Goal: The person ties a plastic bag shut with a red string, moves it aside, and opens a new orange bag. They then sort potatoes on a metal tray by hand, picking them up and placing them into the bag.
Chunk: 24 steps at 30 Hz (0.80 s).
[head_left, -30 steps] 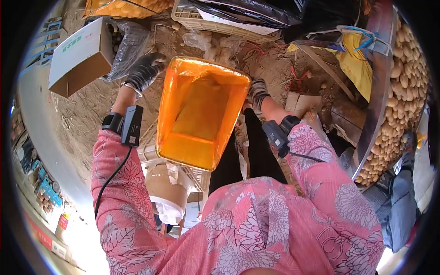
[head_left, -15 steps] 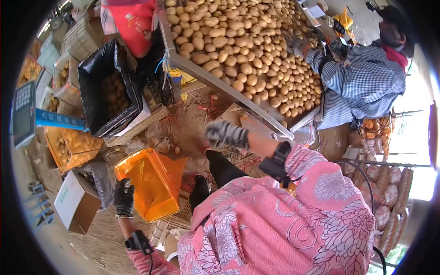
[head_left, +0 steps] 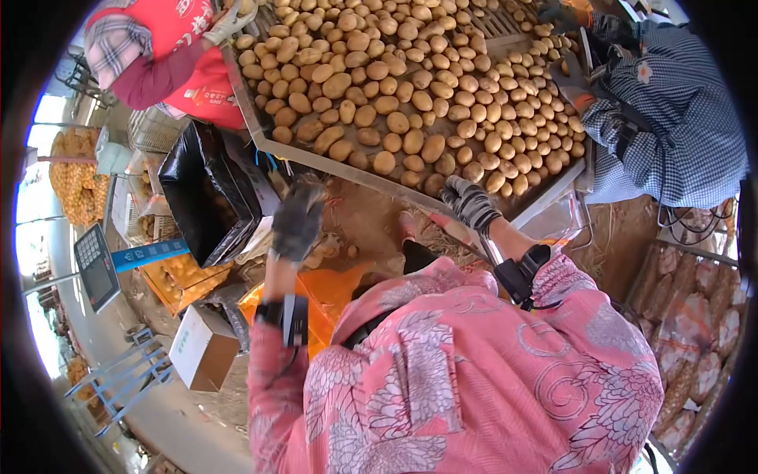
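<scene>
**Both gloved hands up at the potato table**

The right hand, in a striped glove, lies at the rim of the table with its fingers curled down over the edge. Whether it clasps anything cannot be told. The potatoes begin just beyond its fingertips and fill the table's top from there outward.

The left hand, in a dark glove, hangs loose and empty off to the side of the right one, just short of the same rim, fingers drooping. Below its wrist sits an orange bag, standing unclosed. Just beside its outer edge is a black bin.

Farther out on that side stand a scale and a box. Across the table, a person in red and a person in checks work at the potatoes.
</scene>
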{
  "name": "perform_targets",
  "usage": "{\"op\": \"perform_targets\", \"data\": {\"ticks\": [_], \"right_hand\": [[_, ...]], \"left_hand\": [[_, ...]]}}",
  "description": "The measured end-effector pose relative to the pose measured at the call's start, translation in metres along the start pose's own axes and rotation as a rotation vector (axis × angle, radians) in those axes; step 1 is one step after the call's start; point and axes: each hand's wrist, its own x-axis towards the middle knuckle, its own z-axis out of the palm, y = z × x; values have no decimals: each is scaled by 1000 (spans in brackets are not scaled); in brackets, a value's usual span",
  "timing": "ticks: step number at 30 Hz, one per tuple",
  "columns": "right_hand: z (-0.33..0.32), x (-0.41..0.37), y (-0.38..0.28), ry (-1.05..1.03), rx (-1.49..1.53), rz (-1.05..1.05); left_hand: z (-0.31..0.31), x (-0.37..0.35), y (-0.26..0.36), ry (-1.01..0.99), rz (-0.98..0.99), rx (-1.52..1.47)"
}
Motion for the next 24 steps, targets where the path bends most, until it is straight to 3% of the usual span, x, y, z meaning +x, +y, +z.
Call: {"op": "perform_targets", "data": {"ticks": [4, 7, 12, 14, 16, 18, 22, 24], "right_hand": [[-3, -2, 8, 54, 96, -41], [-18, 1, 0, -96, 36, -8], [-49, 36, -29, 36, 16, -32], [-55, 60, -57, 157, -5, -153], [-55, 86, -84, 77, -131, -177], [-40, 116, -97, 50, -343, -189], [-22, 156, -111, 92, -410, -265], [-30, 158, -122, -55, -466, -241]], "left_hand": [[22, 82, 8, 56, 108, 120], [30, 114, 11, -162, 114, 410], [39, 134, -3, -236, 134, 474], [38, 138, -19, -82, 362, 403], [28, 139, -25, -143, 282, 350], [21, 141, -34, -249, 406, 343], [16, 153, -34, -200, 426, 64], [18, 162, -20, -326, 141, -401]]}}
